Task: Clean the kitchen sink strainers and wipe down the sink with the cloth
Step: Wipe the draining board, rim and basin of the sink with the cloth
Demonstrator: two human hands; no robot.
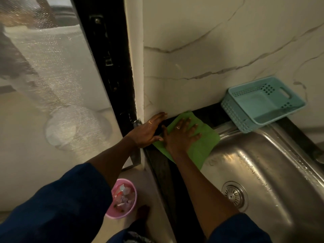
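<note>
Both hands are flat and open, not gripping anything. Her right hand [181, 135] presses down on the green cloth [199, 146], which lies spread on the back left corner of the desk [161, 165], half over the rim of the sink [273, 165]. Left hand [149, 131] rests on the dark desk just beside it, fingers touching the wall. This looks like the wiping step. One strainer [234, 194] sits in the sink's drain. Next, the cloth likely needs a push down into the wet bowl

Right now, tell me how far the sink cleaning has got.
Done, apparently: a strainer sits in the drain, looking clean. In hand: the right hand presses the cloth flat on the counter corner; the left hand rests beside it. Left: the sink still shows droplets.
</note>
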